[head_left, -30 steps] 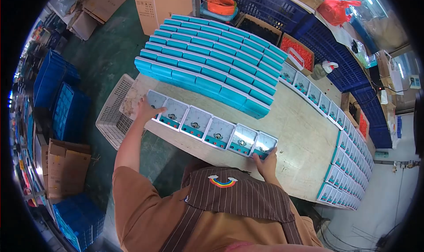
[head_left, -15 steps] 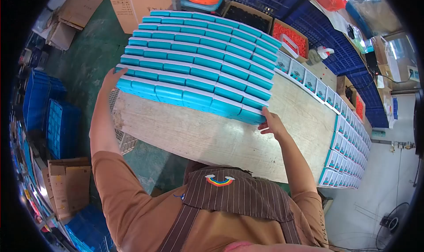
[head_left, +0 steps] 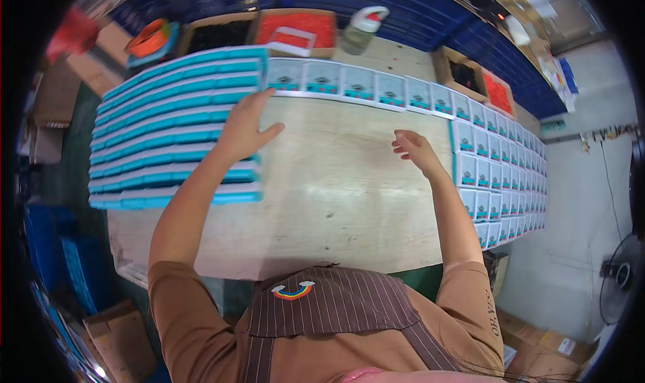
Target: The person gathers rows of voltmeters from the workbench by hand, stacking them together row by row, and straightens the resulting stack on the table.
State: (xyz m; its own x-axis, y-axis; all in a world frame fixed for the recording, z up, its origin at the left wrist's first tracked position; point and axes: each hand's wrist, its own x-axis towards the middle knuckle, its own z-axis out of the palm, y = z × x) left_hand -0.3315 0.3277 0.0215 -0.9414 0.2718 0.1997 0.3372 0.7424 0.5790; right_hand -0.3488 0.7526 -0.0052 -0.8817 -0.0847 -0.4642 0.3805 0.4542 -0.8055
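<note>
My left hand (head_left: 247, 129) is open, thumb spread, with its fingertips by the left end of a row of white-framed boxes (head_left: 359, 84) along the back of the worktable. Each box shows a grey mark and teal and red parts inside. Beside that hand, on the left, stand stacked rows of teal-and-white boxes (head_left: 168, 128); the forearm hides part of them. My right hand (head_left: 418, 152) hovers over the bare wood, fingers loosely curled and apart, with nothing visible in it. To its right sits a block of several more white-framed boxes (head_left: 497, 175).
The wooden worktable (head_left: 336, 201) spans the front. Behind it are a carton of red parts (head_left: 295, 23), a carton of black parts (head_left: 218, 35), a bottle (head_left: 363, 30) and blue crates (head_left: 416, 20). A fan (head_left: 618, 272) stands at the right.
Both hands have let go of the teal-and-white stack, which now sits farther left in view. The left hand has moved to its right end. The camera view has turned right.
</note>
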